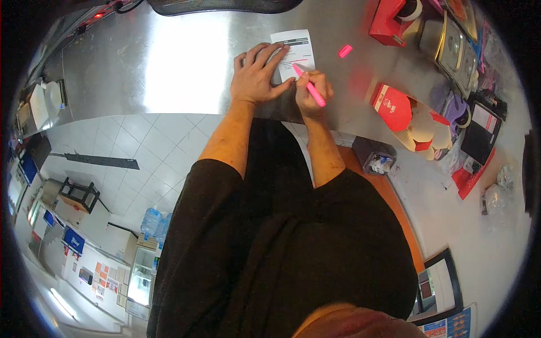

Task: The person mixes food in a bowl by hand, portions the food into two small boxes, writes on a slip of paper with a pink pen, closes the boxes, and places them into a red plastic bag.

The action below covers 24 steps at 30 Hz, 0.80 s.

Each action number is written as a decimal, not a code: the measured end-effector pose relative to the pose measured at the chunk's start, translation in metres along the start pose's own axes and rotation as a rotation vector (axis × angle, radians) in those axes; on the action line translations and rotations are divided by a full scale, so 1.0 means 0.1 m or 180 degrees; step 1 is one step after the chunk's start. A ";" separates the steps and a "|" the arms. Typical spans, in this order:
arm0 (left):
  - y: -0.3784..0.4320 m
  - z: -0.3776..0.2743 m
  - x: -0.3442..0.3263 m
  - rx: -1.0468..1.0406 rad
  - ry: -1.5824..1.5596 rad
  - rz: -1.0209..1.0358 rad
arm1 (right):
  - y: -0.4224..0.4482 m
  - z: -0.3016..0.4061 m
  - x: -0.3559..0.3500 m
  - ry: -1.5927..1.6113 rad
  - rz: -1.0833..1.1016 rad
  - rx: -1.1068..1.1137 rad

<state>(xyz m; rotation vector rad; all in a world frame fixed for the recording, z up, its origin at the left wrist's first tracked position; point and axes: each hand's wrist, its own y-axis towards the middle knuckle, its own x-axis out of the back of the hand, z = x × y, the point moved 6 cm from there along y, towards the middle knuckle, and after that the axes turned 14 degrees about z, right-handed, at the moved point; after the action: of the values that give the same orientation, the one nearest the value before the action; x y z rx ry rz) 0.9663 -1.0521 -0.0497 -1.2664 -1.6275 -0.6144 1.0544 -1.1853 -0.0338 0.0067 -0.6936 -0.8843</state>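
Observation:
A white printed paper slip (301, 53) lies on the stainless steel counter (186, 76), bearing writing and a pink highlighted line. My left hand (255, 78) rests spread, its fingertips on the slip's left side and its thumb near the lower edge. In my right hand (315, 88) is a pink highlighter (315, 92), gripped between thumb and fingers, its tip at the slip near the pink line. The highlighter's pink cap (345, 51) lies apart on the counter, right of the slip.
At the counter's right stand a red tape dispenser (382, 25), metal lids (454, 55) and red and white cardboard food boxes (393, 107). A dark mesh-like object (224, 5) lies at the far edge. Below the counter, right of my body, is a dark bin (372, 154) with litter.

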 end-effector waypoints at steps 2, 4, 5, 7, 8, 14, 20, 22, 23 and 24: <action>0.00 -0.01 -0.01 -0.0054 0.0044 0.0039 | 0.03 0.10 -0.09 0.0171 0.0407 0.0454; 0.01 -0.01 -0.02 -0.0053 0.0019 0.0022 | 0.05 0.09 -0.11 0.0214 0.0469 0.0524; 0.01 -0.01 -0.02 -0.0049 -0.0004 0.0003 | 0.05 0.09 -0.12 0.0261 0.0532 0.0597; 0.01 0.01 -0.04 -0.0040 0.0045 0.0005 | 0.05 0.11 -0.14 0.0242 0.0636 0.0658; 0.00 0.02 -0.05 -0.0038 0.0094 0.0009 | 0.04 0.13 -0.17 0.0220 0.0735 0.0717; 0.01 0.00 -0.03 -0.0016 0.0067 0.0055 | 0.00 0.06 -0.12 0.0179 0.0450 0.0544; 0.01 0.00 -0.02 -0.0034 0.0112 0.0071 | 0.01 0.03 -0.07 0.0161 0.0357 0.0273; 0.00 0.01 -0.02 -0.0018 0.0015 0.0051 | 0.00 0.04 -0.08 0.0180 0.0371 0.0344; 0.00 0.02 -0.02 -0.0006 -0.0087 0.0034 | -0.01 0.05 -0.09 0.0193 0.0384 0.0410; 0.01 0.01 -0.02 -0.0009 -0.0087 0.0032 | 0.00 0.05 -0.09 0.0192 0.0382 0.0411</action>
<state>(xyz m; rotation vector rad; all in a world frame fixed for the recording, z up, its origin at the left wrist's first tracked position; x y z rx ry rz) 0.9666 -1.0519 -0.0522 -1.2894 -1.6422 -0.5956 1.0475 -1.1773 -0.0352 0.1056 -0.6866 -0.7205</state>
